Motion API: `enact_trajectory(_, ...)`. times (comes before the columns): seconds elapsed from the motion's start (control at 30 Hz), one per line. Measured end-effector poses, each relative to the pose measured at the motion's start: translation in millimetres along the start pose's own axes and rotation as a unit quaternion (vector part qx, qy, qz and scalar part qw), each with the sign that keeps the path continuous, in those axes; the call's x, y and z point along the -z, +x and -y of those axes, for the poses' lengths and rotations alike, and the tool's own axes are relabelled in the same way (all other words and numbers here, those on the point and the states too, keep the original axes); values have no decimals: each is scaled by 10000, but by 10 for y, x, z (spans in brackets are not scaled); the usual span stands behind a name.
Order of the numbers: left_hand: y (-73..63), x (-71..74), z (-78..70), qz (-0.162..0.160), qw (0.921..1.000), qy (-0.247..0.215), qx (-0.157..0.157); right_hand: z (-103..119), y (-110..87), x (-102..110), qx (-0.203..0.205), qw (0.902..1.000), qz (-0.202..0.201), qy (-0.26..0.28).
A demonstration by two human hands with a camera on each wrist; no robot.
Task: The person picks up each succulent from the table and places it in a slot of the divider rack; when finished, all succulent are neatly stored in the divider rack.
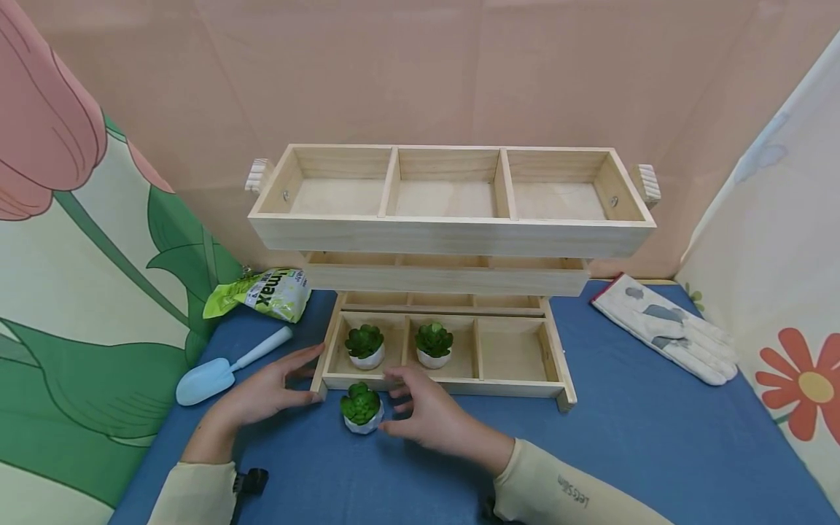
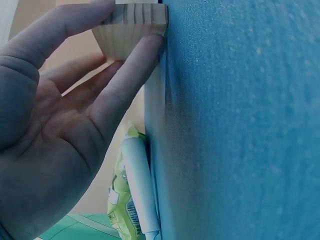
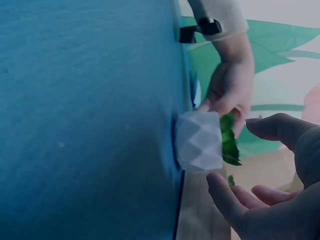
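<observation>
A three-tier wooden planter stand (image 1: 453,237) has divided trays. My left hand (image 1: 265,386) holds its bottom tier at the left front corner. In the left wrist view, thumb and fingers lie on either side of the wooden foot (image 2: 132,32). A small potted succulent (image 1: 361,405) stands upright on the blue cloth before the tray. My right hand (image 1: 429,408) is just right of it, thumb and fingers spread around its side. The right wrist view shows its white faceted pot (image 3: 199,142) with a gap to the fingertips. Two more succulents stand in the left compartment (image 1: 366,346) and middle compartment (image 1: 434,345).
A light-blue trowel (image 1: 219,375) lies left of the left hand, with a green-and-white bag (image 1: 275,292) behind it. White work gloves (image 1: 666,328) lie at the right. The two upper tiers overhang the back of the bottom one. Printed fabric walls enclose the blue-covered table (image 1: 643,437).
</observation>
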State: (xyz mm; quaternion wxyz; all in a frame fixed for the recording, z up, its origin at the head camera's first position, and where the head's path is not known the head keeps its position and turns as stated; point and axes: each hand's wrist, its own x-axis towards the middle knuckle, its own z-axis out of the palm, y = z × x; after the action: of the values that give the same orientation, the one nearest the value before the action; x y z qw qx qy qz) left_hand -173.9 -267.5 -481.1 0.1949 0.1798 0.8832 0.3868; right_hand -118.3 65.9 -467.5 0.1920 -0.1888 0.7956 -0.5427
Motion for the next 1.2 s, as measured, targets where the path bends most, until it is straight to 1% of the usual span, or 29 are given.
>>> enact_trajectory(0.1,0,-6,3,-17,10000,-14,7,-31,11,-46,40,10000,54,-57)
enact_trajectory(0.27,-2,-9,9,-11,10000,-44,37,-68,41,-105,107,9999,81,-7)
enact_trajectory(0.43,1,-7,11,29,9999,-104,50,-76,54,-159,43,9998,134,-131)
enact_trajectory(0.63,-2,-4,12,10,10000,-70,44,-77,70,-222,-39,9993,207,-293)
enact_trajectory(0.73,-6,-6,13,-5,10000,-39,49,-80,79,-244,-69,9987,201,-458)
enact_trajectory(0.9,-9,-9,27,-20,10000,69,33,-74,93,-277,-31,9958,106,-914)
enact_trajectory(1.07,0,-17,18,-30,9999,101,-20,-88,114,-336,-22,9914,-55,-1305)
enact_trajectory(1.2,4,-14,-2,-48,9999,128,-2,-99,137,-404,-44,9888,-218,-1476)
